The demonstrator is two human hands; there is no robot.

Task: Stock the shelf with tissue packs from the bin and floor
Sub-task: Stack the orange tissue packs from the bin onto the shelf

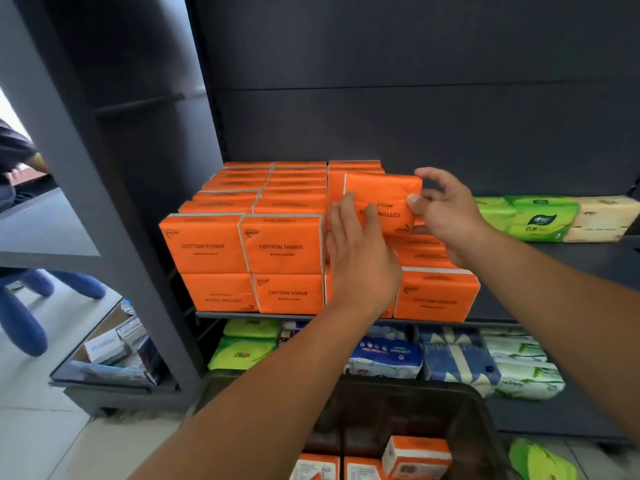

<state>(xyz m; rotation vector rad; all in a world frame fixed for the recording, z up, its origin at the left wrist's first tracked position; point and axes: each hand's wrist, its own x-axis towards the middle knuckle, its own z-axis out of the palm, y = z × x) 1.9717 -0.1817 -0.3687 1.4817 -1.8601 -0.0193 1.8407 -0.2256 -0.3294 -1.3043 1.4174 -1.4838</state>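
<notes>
Tissue pack (384, 199), orange, sat atop stacked packs (280, 244) on dark shelf (554, 258); right grip (446, 216) pinched its end, left grip (360, 258) lay flat-fingered against it. Floor (34, 427) was pale tile. Black bin (485, 427) below held spare packs (415, 455).

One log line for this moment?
step: shelving | right hand: grips orange pack | left hand: touches it | bin: more packs

Cotton tissue stacks (242, 244) left on shelf (585, 252); other packs (540, 220) right; bin (415, 384) below, before shelf, holding spare packs (415, 455).
</notes>
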